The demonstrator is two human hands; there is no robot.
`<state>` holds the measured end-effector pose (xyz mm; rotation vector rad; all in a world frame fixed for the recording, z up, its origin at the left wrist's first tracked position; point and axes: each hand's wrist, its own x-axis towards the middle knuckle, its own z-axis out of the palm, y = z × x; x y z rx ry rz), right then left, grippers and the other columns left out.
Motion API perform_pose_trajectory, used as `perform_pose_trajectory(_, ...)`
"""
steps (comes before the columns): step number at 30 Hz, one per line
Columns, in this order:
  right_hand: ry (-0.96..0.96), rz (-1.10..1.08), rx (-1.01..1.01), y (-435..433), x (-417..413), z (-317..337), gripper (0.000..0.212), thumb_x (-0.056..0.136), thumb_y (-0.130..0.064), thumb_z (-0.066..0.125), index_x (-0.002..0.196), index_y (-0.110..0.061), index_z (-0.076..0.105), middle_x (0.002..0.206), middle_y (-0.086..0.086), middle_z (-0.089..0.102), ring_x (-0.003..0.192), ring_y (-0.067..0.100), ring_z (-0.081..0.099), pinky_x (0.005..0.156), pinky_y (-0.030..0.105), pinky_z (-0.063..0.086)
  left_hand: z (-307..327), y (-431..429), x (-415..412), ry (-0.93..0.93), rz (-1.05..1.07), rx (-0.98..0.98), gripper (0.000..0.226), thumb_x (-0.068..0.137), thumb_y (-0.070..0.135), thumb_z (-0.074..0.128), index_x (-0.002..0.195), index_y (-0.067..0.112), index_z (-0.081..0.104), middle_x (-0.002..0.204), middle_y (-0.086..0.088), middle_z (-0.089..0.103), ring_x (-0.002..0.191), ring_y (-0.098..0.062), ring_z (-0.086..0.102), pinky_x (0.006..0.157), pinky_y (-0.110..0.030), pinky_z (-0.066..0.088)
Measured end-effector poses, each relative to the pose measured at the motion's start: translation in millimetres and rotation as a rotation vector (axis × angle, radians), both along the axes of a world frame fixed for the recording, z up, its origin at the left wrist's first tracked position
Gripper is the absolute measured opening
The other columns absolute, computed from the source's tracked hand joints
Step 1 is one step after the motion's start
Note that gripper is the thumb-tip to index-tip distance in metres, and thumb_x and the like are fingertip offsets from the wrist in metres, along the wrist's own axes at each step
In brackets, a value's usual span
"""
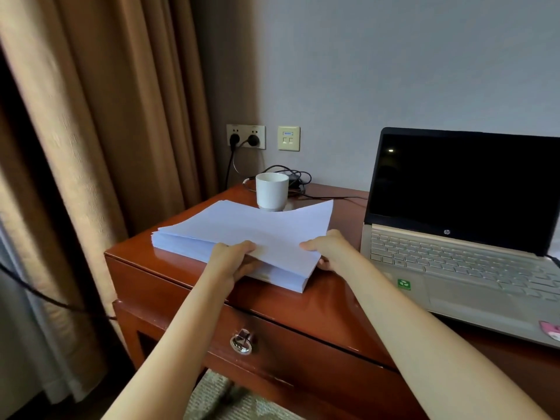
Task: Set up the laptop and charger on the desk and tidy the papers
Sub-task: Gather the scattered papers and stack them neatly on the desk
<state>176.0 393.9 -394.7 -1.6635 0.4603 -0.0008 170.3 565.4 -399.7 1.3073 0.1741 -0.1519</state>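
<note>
Desk (318, 301) top, front-left corner: papers (242, 228), upper bundle lifted. Gripped at near edge by left hand (233, 259) and right hand (327, 250), thumbs on top, fingers curled under. Mug (271, 190) just behind, laptop (454, 237) right. Risk: loose pinch letting sheets fan or slide off; raised far corner clipping mug.

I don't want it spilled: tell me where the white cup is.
In the head view the white cup stands at the back of the desk, left of the laptop, just behind the paper stack.

You see a glossy wooden tabletop (327, 301), matt white paper stack (242, 228), glazed ceramic cup (271, 190), shiny metal drawer pull (241, 343).
</note>
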Motion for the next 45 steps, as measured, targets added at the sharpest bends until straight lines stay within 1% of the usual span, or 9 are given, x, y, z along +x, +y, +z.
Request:
perform_pose_trajectory(4, -0.010, -0.044, -0.122, 0, 5, -1, 0.027, 0.082, -0.003, 0.066, 0.099, -0.006, 0.046, 0.095, 0.011, 0.054, 0.078, 0.022, 0.049, 0.048, 0.024, 0.033, 4, -1, 2, 0.031, -0.025, 0.018, 0.038, 0.089, -0.001, 0.056, 0.125, 0.000, 0.044, 0.116, -0.013, 0.055, 0.095, -0.024, 0.058, 0.077, -0.028, 0.051)
perform_pose_trajectory(7, -0.021, -0.056, -0.217, 2, 7, -3, 0.028, 0.078, -0.007, 0.071, 0.091, -0.006, 0.047, 0.083, 0.009, 0.054, 0.062, 0.021, 0.047, 0.050, 0.027, 0.037, 6, 0, 3, 0.034, -0.021, 0.092, 0.045, 0.089, -0.001, 0.056, 0.130, 0.000, 0.038, 0.120, -0.014, 0.052, 0.088, -0.024, 0.060, 0.068, -0.026, 0.053)
perform_pose_trajectory(10, -0.061, -0.073, -0.319, 7, 9, -6, 0.052, 0.071, -0.011, 0.077, 0.114, -0.002, 0.048, 0.099, 0.010, 0.060, 0.076, 0.025, 0.051, 0.064, 0.030, 0.044, 2, 1, 5, -0.009, 0.042, 0.311, 0.062, 0.088, 0.001, 0.058, 0.138, 0.003, 0.020, 0.116, -0.013, 0.050, 0.087, -0.025, 0.059, 0.052, -0.027, 0.055)
perform_pose_trajectory(14, -0.084, -0.101, -0.409, 10, 8, -6, 0.077, 0.068, -0.013, 0.079, 0.132, -0.004, 0.037, 0.114, 0.011, 0.058, 0.093, 0.028, 0.056, 0.074, 0.035, 0.049, -5, 1, 8, -0.219, 0.207, 0.690, 0.083, 0.080, 0.007, 0.067, 0.141, 0.010, 0.011, 0.122, -0.013, 0.042, 0.100, -0.030, 0.056, 0.083, -0.040, 0.055)
perform_pose_trajectory(17, -0.054, -0.131, -0.517, 9, 4, -7, 0.084, 0.071, -0.017, 0.079, 0.138, -0.003, 0.030, 0.130, 0.013, 0.050, 0.118, 0.031, 0.051, 0.086, 0.036, 0.046, -7, -5, -1, -0.304, 0.348, 0.931, 0.102, 0.076, 0.011, 0.073, 0.148, 0.014, 0.002, 0.135, -0.020, 0.030, 0.109, -0.036, 0.050, 0.082, -0.036, 0.049)
perform_pose_trajectory(20, -0.010, -0.149, -0.595, 10, 0, -8, 0.088, 0.069, -0.027, 0.081, 0.135, -0.002, 0.027, 0.137, 0.017, 0.036, 0.122, 0.034, 0.047, 0.090, 0.038, 0.045, -7, -9, -4, -0.333, 0.397, 1.227, 0.095, 0.077, 0.022, 0.074, 0.147, 0.017, 0.010, 0.136, -0.020, 0.032, 0.117, -0.034, 0.043, 0.092, -0.036, 0.043)
perform_pose_trajectory(26, -0.055, -0.064, -0.761, 4, -4, -7, 0.092, 0.073, -0.039, 0.076, 0.140, -0.005, 0.023, 0.137, 0.017, 0.032, 0.126, 0.035, 0.038, 0.098, 0.038, 0.040, 1, -24, 3, -0.379, 0.224, 1.522, 0.076, 0.087, 0.023, 0.062, 0.146, 0.019, 0.014, 0.151, -0.018, 0.016, 0.136, -0.036, 0.024, 0.109, -0.041, 0.029)
perform_pose_trajectory(37, -0.026, 0.078, -1.254, -52, -30, 23, 0.064, 0.090, -0.033, 0.056, 0.144, -0.015, 0.026, 0.146, 0.012, 0.028, 0.133, 0.032, 0.027, 0.105, 0.042, 0.030, 41, -83, 7, -0.569, -0.142, 1.712, 0.061, 0.091, 0.036, 0.051, 0.142, 0.017, 0.026, 0.148, -0.016, 0.023, 0.139, -0.038, 0.014, 0.109, -0.044, 0.022)
perform_pose_trajectory(45, 0.121, 0.038, -1.302, -118, -67, 32, 0.066, 0.095, -0.038, 0.047, 0.149, -0.022, 0.015, 0.157, 0.008, 0.010, 0.144, 0.031, 0.005, 0.114, 0.050, 0.013, 59, -145, -12, -0.701, -0.340, 1.624, 0.063, 0.094, 0.055, 0.032, 0.147, 0.023, 0.024, 0.155, -0.014, 0.014, 0.143, -0.035, 0.005, 0.114, -0.045, 0.013)
